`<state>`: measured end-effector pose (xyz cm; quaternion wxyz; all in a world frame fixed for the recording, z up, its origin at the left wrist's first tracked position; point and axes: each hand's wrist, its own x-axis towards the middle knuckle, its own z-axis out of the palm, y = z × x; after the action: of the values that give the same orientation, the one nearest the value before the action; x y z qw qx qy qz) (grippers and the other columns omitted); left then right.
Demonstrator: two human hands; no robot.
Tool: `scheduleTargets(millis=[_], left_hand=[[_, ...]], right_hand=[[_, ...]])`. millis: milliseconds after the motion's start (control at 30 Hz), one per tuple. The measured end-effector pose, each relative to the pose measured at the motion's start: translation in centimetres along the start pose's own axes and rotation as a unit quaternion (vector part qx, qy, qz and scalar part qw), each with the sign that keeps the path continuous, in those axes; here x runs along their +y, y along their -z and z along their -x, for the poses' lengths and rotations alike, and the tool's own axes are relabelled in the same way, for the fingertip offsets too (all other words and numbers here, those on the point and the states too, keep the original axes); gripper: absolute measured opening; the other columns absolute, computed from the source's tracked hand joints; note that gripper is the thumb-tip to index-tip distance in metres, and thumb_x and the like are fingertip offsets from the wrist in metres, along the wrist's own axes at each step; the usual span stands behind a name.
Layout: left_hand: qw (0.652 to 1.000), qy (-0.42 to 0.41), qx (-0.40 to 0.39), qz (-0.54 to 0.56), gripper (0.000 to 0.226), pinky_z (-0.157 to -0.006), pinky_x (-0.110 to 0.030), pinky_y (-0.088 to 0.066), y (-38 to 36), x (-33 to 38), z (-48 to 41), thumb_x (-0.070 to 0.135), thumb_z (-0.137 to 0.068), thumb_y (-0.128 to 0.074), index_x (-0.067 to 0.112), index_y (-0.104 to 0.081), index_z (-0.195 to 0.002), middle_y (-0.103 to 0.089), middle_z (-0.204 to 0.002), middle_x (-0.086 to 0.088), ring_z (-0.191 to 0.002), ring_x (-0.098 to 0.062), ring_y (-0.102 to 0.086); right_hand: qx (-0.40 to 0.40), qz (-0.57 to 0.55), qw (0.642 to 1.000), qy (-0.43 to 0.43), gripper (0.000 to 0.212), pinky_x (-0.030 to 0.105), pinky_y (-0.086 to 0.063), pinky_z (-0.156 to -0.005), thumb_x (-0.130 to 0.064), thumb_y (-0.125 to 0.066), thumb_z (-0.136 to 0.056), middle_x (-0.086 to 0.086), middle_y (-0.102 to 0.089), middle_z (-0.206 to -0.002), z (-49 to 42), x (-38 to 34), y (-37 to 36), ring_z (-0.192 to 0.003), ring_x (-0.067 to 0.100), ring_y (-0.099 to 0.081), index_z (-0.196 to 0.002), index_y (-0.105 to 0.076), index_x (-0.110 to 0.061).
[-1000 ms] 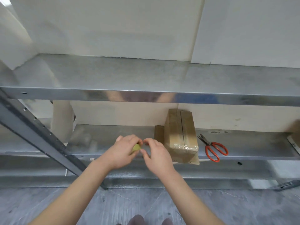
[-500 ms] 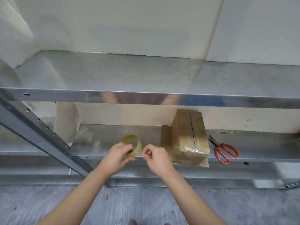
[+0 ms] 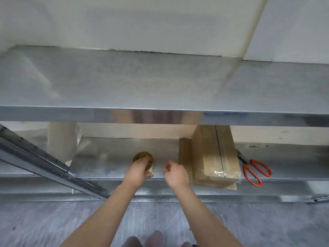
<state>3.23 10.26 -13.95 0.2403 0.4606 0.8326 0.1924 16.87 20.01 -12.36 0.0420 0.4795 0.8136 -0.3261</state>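
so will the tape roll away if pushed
The tape is a round ring, so on edge it would probably roll. It looks light: the left hand grips it alone. Its hoop looks undented, so likely stiff.

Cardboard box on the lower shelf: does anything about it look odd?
Yes. The cardboard box seems to jut past the front edge of the lower shelf, and the clear tape across its near end is crinkled. The red scissors beside it overhang too.

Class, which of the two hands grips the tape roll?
The left hand: its fingers curl over the tape roll; the right hand is beside it, off the roll.
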Motion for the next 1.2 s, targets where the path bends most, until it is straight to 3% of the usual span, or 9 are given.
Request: scheduleTargets(millis=[100, 167, 300, 367, 467, 600, 800, 1067, 1200], left_hand=[[1.0, -0.006, 0.013, -0.007, 0.061, -0.076, -0.029, -0.04, -1.0, -0.5, 0.1, 0.024, -0.08, -0.075, 0.016, -0.045, -0.132, -0.051, -0.127, -0.006, -0.108, -0.026, -0.054], [0.999, -0.022, 0.022, -0.015, 0.062, -0.077, -0.028, -0.042, -1.1, -1.0, 0.1, 0.023, -0.081, -0.074, 0.018, -0.044, -0.135, -0.046, -0.133, -0.005, -0.11, -0.026, -0.054], [0.996, -0.058, 0.011, -0.064, 0.057, -0.091, -0.037, -0.046, -0.9, -1.4, 0.4, 0.02, -0.087, -0.067, 0.016, -0.043, -0.139, -0.041, -0.139, -0.009, -0.12, -0.03, -0.045], [0.991, -0.07, 0.022, -0.114, 0.054, -0.099, -0.039, -0.041, -0.7, -1.3, 0.9, 0.027, -0.09, -0.062, 0.017, -0.043, -0.139, -0.041, -0.141, -0.007, -0.128, -0.028, -0.038], [0.98, -0.096, 0.061, -0.166, 0.057, -0.109, -0.037, -0.032, 0.1, -0.6, 1.9, 0.046, -0.093, -0.047, 0.015, -0.044, -0.141, -0.043, -0.145, -0.004, -0.137, -0.026, -0.034], [0.961, -0.155, 0.112, -0.198, 0.058, -0.114, -0.04, -0.023, 1.2, 2.0, 4.2, 0.047, -0.095, -0.034, 0.01, -0.052, -0.136, -0.053, -0.138, -0.006, -0.135, -0.027, -0.042], [0.962, -0.171, 0.133, -0.167, 0.055, -0.117, -0.038, -0.012, 0.8, 8.2, 8.1, 0.035, -0.092, -0.038, 0.016, -0.043, -0.143, -0.04, -0.151, 0.001, -0.144, -0.017, -0.026], [0.968, -0.173, 0.122, -0.137, 0.059, -0.118, -0.033, -0.01, -3.4, 16.6, 9.7, 0.047, -0.101, -0.031, 0.017, -0.028, -0.151, -0.025, -0.157, 0.006, -0.148, -0.011, -0.012], [0.979, -0.129, 0.109, -0.114, 0.065, -0.12, -0.028, -0.001, -5.4, 18.4, 9.2, 0.054, -0.1, -0.017, 0.019, -0.016, -0.154, -0.012, -0.16, 0.01, -0.148, -0.006, -0.003]], right_hand=[[0.005, 0.047, 0.999, -0.004, 0.018, 0.032, -0.054, -0.076, -0.032, -0.049, -0.092, 0.006, -0.07, -0.1, -0.6, 0.8, -0.9, -0.095, 0.03, -0.066, -0.107, -0.057, -0.025], [0.019, 0.063, 0.998, -0.01, 0.031, 0.033, -0.052, -0.075, -0.04, -0.053, -0.092, 0.003, -0.064, -0.111, -1.0, 1.0, -1.3, -0.097, 0.029, -0.065, -0.119, -0.049, -0.024], [0.04, 0.105, 0.994, -0.007, 0.056, 0.034, -0.047, -0.076, -0.05, -0.053, -0.093, 0.005, -0.041, -0.131, -1.3, 1.5, -1.6, -0.11, 0.029, -0.056, -0.136, -0.035, -0.019], [0.052, 0.154, 0.986, 0.046, 0.053, 0.036, -0.043, -0.091, -0.046, -0.046, -0.098, 0.006, -0.039, -0.138, -0.7, 1.6, -2.0, -0.122, 0.026, -0.043, -0.14, -0.033, -0.018], [0.063, 0.133, 0.982, 0.118, 0.054, 0.038, -0.025, -0.113, -0.043, -0.037, -0.1, 0.004, -0.032, -0.152, 1.3, 1.3, -1.8, -0.14, 0.024, -0.027, -0.148, -0.029, -0.019], [0.112, 0.089, 0.968, 0.204, 0.054, 0.041, -0.005, -0.122, -0.038, -0.039, -0.102, 0.005, -0.034, -0.155, 5.3, 0.4, 0.0, -0.147, 0.024, -0.022, -0.151, -0.034, -0.017], [0.226, 0.092, 0.934, 0.262, 0.05, 0.039, -0.016, -0.117, -0.038, -0.038, -0.098, -0.002, -0.037, -0.154, 11.0, 1.4, 4.7, -0.148, 0.019, -0.021, -0.146, -0.041, -0.022], [0.241, 0.087, 0.949, 0.185, 0.046, 0.04, -0.018, -0.12, -0.029, -0.052, -0.098, 0.001, -0.04, -0.152, 13.0, 10.2, 10.1, -0.147, 0.02, -0.02, -0.143, -0.048, -0.02], [0.225, 0.057, 0.962, 0.142, 0.046, 0.034, -0.02, -0.119, -0.03, -0.047, -0.1, -0.002, -0.036, -0.154, 12.5, 13.9, 11.7, -0.149, 0.016, -0.016, -0.146, -0.043, -0.022]])
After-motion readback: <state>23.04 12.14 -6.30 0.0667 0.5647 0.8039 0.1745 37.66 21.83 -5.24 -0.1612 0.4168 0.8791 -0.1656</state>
